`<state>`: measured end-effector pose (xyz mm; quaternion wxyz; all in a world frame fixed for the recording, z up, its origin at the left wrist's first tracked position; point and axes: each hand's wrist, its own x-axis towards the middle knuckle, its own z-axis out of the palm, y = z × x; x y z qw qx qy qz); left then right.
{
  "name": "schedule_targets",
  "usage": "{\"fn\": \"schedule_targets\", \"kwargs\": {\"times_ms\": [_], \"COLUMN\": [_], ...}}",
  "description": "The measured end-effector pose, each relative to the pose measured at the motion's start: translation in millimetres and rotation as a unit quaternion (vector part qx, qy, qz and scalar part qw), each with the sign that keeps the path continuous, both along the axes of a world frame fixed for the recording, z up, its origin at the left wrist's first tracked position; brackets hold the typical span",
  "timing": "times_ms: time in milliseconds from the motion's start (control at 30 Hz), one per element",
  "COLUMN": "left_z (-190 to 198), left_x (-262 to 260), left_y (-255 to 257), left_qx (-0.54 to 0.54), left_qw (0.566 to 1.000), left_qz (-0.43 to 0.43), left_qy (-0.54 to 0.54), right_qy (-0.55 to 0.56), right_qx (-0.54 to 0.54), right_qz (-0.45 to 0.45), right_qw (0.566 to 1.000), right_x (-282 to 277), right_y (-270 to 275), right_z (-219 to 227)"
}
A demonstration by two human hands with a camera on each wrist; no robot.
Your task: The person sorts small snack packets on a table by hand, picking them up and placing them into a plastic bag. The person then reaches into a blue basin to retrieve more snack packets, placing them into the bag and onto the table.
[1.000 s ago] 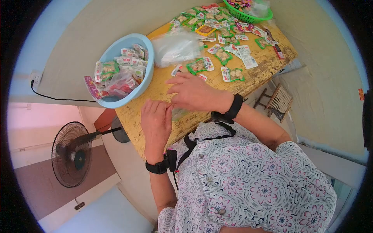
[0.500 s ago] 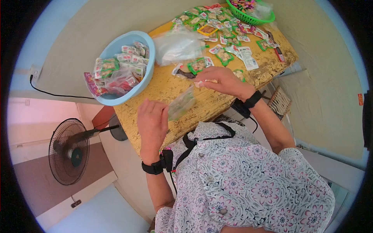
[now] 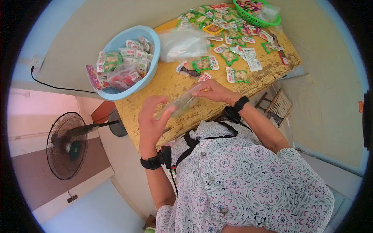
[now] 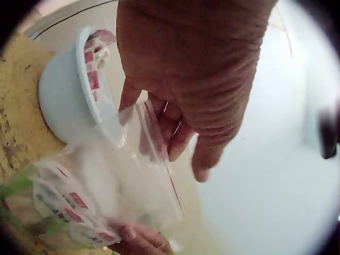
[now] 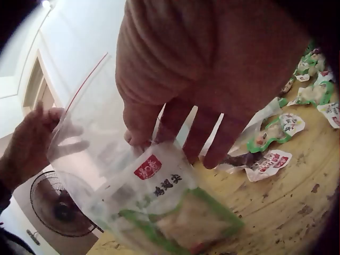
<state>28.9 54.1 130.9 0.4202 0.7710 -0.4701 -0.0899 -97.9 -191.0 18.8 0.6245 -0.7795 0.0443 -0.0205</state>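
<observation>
As the left hand [image 3: 152, 118] pinched the mouth of a clear bag [image 3: 179, 105] above the table [image 3: 171, 83] edge, the right hand [image 3: 213, 91] fed in a packet [image 5: 183, 215], fingers curled around it; a slack grip risked spilling snacks floorward.

Clear zip bag [image 3: 182, 104]: thin glossy plastic film, crinkled, red seal strip along the mouth. Snack packets [image 3: 205, 63]: shiny printed plastic, green-edged, smooth. Table [image 3: 171, 83]: yellow-painted wood, matt, rough, paint chipped and worn dark along the edge. Basin [image 3: 151, 70]: pale blue plastic, smooth, slight sheen. Basket [image 3: 248, 17]: green plastic mesh. Larger bag [image 3: 182, 42] on the table: translucent plastic, wrinkled. Blouse [image 3: 248, 174]: floral cloth, matt. Fan [image 3: 66, 145]: black wire grille.
</observation>
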Motion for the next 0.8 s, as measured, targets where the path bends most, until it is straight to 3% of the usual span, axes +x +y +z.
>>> {"fn": "schedule_targets", "kwargs": {"times_ms": [67, 133, 233, 333, 467, 533, 667, 800], "left_z": [-2, -17, -45, -63, -97, -80, -88, -91], "left_x": [6, 15, 24, 17, 21, 11, 13, 9], "left_y": [8, 15, 25, 21, 17, 13, 19, 19], "left_qx": [-0.068, -0.173, -0.113, -0.014, -0.040, -0.055, -0.048, -0.046], "left_qw": [0.986, 0.935, 0.944, 0.972, 0.966, 0.966, 0.967, 0.966], "left_qz": [-0.002, -0.015, -0.024, -0.034, -0.001, 0.027, 0.029, 0.043], "left_qy": [0.149, 0.308, 0.308, 0.233, 0.256, 0.253, 0.249, 0.250], "right_qy": [0.002, 0.006, 0.015, 0.021, -0.015, -0.033, -0.042, -0.080], "right_qx": [0.002, 0.007, 0.010, 0.013, 0.011, 0.003, -0.006, 0.015], "right_qz": [0.001, 0.004, -0.003, -0.008, -0.006, 0.000, -0.010, -0.030], "right_qw": [1.000, 1.000, 1.000, 1.000, 1.000, 0.999, 0.999, 0.996], "right_x": [-3, -4, -6, -4, -1, -3, -2, -1], "right_y": [-3, -4, -4, -4, -6, -7, -2, 4], "right_z": [0, 2, 4, 2, -2, -1, -12, 4]}}
